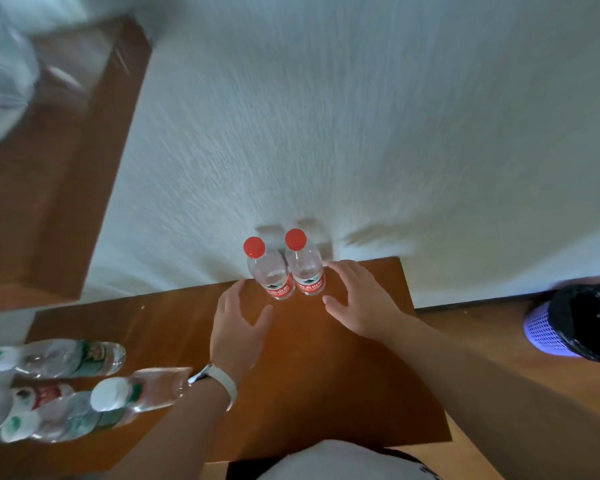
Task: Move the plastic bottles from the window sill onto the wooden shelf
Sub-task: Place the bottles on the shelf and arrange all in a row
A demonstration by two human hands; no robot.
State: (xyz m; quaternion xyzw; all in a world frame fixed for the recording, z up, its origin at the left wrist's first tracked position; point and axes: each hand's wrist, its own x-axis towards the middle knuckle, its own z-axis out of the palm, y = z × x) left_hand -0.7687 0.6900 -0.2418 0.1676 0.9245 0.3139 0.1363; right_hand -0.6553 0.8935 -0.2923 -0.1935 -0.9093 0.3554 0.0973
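Observation:
Two clear plastic bottles with red caps and red labels stand upright side by side at the back of the wooden shelf (326, 358), against the white wall: the left bottle (269, 271) and the right bottle (305, 268). My left hand (238, 323) hovers open just in front and to the left of them, apart from the left bottle. My right hand (357, 299) is open just right of the right bottle, fingertips close to it, holding nothing. Several more clear bottles with white caps (73, 396) stand at the shelf's left end.
A purple mesh waste bin (561, 327) with a black liner stands on the floor at the right. A dark wooden board (59, 161) runs up the wall at the left, with a blurred pale plastic bag (4, 84) by it. My light clothing shows at the bottom.

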